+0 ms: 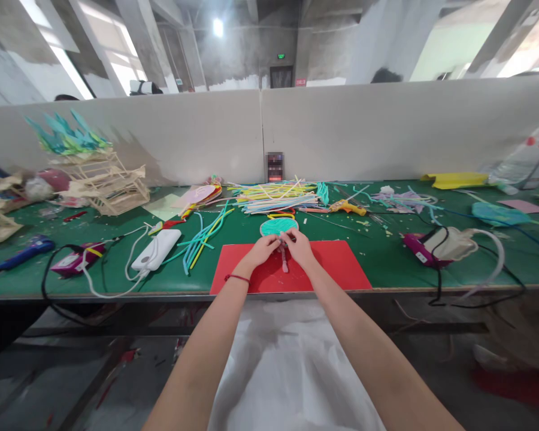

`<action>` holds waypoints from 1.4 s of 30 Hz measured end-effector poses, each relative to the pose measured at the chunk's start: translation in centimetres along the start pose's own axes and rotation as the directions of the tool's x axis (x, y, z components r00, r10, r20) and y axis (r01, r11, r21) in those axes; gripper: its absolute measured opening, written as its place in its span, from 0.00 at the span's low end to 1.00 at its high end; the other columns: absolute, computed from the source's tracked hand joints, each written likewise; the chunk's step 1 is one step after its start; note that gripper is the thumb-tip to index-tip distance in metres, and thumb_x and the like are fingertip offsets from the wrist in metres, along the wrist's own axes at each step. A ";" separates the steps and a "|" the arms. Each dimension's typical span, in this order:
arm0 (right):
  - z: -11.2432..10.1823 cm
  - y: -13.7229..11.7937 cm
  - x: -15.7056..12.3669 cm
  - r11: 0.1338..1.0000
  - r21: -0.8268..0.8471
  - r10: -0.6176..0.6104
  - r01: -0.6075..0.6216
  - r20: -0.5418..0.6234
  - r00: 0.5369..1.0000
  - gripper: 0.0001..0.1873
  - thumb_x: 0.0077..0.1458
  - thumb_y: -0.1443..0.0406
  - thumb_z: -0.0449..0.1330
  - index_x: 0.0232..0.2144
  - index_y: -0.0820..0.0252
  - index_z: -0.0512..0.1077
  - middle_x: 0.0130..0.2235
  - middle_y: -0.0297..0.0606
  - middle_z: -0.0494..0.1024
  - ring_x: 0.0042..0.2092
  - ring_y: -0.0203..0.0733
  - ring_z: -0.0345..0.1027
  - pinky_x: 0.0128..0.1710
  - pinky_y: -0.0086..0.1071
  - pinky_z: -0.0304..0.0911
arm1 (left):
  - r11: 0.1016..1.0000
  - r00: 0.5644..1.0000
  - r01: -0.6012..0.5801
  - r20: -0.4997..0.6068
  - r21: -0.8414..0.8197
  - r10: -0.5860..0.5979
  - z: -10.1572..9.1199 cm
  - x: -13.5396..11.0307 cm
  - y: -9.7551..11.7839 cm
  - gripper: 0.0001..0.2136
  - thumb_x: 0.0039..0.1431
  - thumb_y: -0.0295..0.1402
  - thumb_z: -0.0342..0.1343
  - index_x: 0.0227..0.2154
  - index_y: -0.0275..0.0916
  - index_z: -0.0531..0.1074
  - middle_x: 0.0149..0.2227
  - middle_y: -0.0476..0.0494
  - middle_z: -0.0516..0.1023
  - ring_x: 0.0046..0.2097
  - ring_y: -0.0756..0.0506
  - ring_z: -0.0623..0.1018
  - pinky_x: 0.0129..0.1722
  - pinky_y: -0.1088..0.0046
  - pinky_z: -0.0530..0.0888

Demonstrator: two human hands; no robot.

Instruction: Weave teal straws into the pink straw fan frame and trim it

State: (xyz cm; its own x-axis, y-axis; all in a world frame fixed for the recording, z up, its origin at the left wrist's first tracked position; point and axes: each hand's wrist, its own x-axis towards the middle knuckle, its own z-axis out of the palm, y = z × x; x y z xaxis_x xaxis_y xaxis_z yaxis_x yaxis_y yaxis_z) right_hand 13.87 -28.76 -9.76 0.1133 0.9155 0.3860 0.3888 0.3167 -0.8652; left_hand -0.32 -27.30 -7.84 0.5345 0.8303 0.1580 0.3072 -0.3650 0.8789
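Both my hands meet over a red mat [341, 266] at the table's front edge. My left hand [263, 249] and my right hand [299, 245] are closed in a pinch on a small pink strip [284, 258] that hangs down between them. Just beyond my fingertips lies a round teal woven disc [278, 226]. A red band circles my left wrist.
A pile of coloured straws [273, 196] lies behind the disc, with loose straws [202, 236] to the left. A yellow glue gun [348, 208], a white power bank [156, 249] with cable, a purple glue gun [415, 248], stick models [101, 176] and a grey partition [260, 134] surround the green table [377, 251].
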 end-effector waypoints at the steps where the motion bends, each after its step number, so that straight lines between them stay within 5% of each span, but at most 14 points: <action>1: 0.0 0.0 0.0 1.000 -0.001 0.000 0.000 0.000 1.000 0.17 0.49 0.50 0.51 0.21 0.55 0.63 0.24 0.35 0.72 0.30 0.41 0.65 0.34 0.34 0.61 | 1.000 1.000 0.000 -0.003 0.001 0.000 0.0 0.0 0.0 0.11 0.56 0.38 0.46 0.25 0.36 0.68 0.28 0.45 0.75 0.32 0.48 0.73 0.36 0.72 0.70; 42: 0.0 -0.2 0.0 0.998 0.056 0.017 -0.016 -0.018 1.000 0.16 0.48 0.51 0.54 0.21 0.55 0.63 0.24 0.34 0.73 0.30 0.41 0.65 0.35 0.34 0.61 | 0.999 1.000 0.009 -0.026 -0.049 -0.010 0.1 0.1 -0.1 0.15 0.57 0.43 0.46 0.24 0.37 0.67 0.26 0.46 0.74 0.30 0.48 0.72 0.35 0.72 0.69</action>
State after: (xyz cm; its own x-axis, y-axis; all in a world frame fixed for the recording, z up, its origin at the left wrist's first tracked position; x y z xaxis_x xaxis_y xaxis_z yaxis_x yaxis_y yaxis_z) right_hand 13.74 -28.81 -9.56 0.1361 0.9164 0.3765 0.3352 0.3150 -0.8879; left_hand -0.26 -27.21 -7.94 0.5108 0.8445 0.1610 0.2731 -0.3370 0.9010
